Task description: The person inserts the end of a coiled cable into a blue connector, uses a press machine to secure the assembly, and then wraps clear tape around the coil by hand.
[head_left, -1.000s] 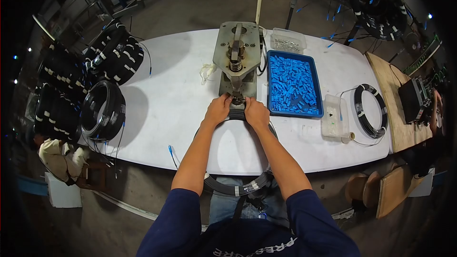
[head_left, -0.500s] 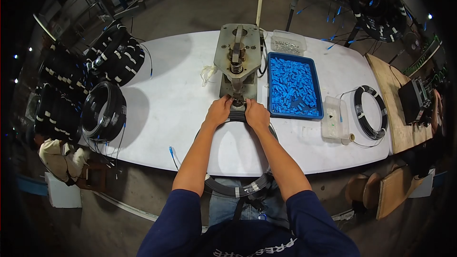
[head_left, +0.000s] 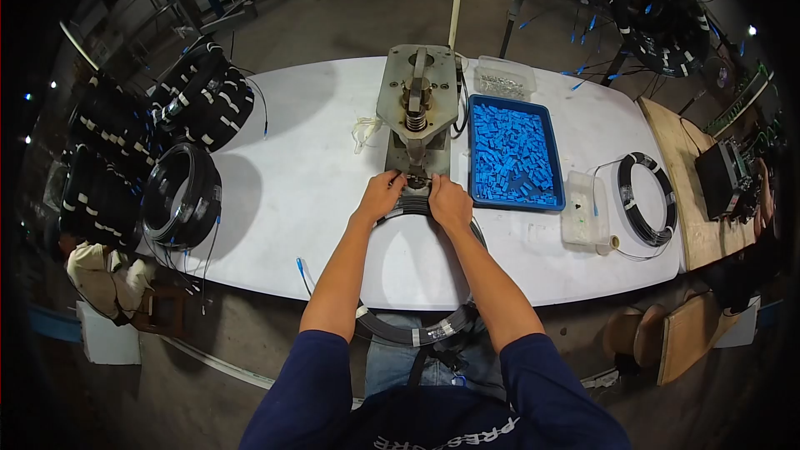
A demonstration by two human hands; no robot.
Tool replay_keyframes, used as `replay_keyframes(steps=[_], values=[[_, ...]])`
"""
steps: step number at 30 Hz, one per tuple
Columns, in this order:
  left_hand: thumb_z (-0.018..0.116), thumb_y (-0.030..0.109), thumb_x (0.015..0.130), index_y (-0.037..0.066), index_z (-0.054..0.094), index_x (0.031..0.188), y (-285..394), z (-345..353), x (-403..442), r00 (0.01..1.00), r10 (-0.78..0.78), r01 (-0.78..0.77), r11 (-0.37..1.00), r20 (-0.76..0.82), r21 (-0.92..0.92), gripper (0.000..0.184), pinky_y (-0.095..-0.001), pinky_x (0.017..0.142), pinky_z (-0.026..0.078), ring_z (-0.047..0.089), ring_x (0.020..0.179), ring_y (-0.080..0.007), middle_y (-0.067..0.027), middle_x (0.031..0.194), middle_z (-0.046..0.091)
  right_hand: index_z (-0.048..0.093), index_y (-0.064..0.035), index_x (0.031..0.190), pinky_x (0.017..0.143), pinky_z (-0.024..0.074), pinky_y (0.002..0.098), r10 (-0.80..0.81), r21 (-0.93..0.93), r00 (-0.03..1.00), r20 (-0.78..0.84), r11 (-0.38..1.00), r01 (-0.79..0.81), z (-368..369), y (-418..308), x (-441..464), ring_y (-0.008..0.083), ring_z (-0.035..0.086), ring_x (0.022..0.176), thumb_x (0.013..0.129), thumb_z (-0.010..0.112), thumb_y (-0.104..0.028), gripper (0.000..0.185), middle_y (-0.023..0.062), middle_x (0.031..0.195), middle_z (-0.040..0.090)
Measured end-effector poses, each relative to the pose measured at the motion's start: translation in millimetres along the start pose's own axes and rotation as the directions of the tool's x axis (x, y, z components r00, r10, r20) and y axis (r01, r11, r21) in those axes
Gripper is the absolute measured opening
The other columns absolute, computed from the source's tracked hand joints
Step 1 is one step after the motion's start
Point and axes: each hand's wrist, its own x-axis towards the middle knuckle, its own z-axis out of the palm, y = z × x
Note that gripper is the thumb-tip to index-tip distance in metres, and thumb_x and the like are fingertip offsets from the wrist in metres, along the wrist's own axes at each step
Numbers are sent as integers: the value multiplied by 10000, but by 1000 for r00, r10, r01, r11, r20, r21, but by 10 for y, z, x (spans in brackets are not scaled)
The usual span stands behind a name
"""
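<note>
A metal press (head_left: 414, 87) stands on the white table in front of me. Just at its lower front, my left hand (head_left: 382, 195) and my right hand (head_left: 451, 202) close around the far edge of a black cable coil (head_left: 408, 207), one on each side. Their fingertips come close together under the press head, and small details between them are hidden. The coil's near edge hangs over the table's front, by my lap, with pale bands around it. A loose cable end with a blue connector (head_left: 300, 265) sticks out left of my left forearm.
Right of the press sit a blue tray (head_left: 561, 200) of small blue parts, a clear box (head_left: 505, 62) of small metal pieces and another clear container (head_left: 575, 237). Another coil (head_left: 627, 198) lies at right. Several black coils (head_left: 183, 196) are stacked at left. A person's hand (head_left: 762, 192) shows at far right.
My hands stay at the press with the coil, the fingers shifting only slightly. The whole view has moved a little.
</note>
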Motion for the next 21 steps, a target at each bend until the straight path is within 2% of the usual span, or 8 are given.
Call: replay_keyframes(steps=[10,13,16,18,21], values=[[547,227,955,-31,664,992,-56,43,-1,998,53,-49,995,-39,82,286,-398,685,490,640,720,-339,-224,830,678,663,-28,952,769,524,537,-18,6,1000,-8,1000,18,5,10,-6,444,676,825,1036,345,-383,485,259,862,693],[529,244,960,-38,657,985,-57,28,33,997,72,-70,995,-27,75,310,-400,693,489,639,731,-336,-213,825,679,671,-25,956,793,517,538,-14,26,1000,-7,1000,15,-18,-5,-21,454,664,865,1034,335,-384,498,258,882,692],[510,267,965,-47,648,983,-47,21,23,1000,3,-3,999,3,50,343,-398,702,488,635,733,-334,-210,815,674,676,-25,953,805,516,534,-14,23,1000,8,1000,14,-45,-16,-26,453,663,873,1032,336,-383,500,258,890,693],[506,281,960,-61,618,885,-30,31,39,1000,5,-5,1000,-20,21,367,-346,667,453,567,678,-220,-122,714,609,681,-26,955,809,516,534,-4,34,1000,7,999,4,-37,-14,-35,453,664,875,1030,339,-386,502,258,893,693],[506,281,943,-62,619,893,-27,28,95,999,-43,43,999,10,14,364,-341,670,447,559,683,-219,-116,709,600,690,-32,958,813,517,533,15,41,1000,6,999,-15,-46,-25,-6,452,664,877,1027,344,-392,504,259,897,693]])
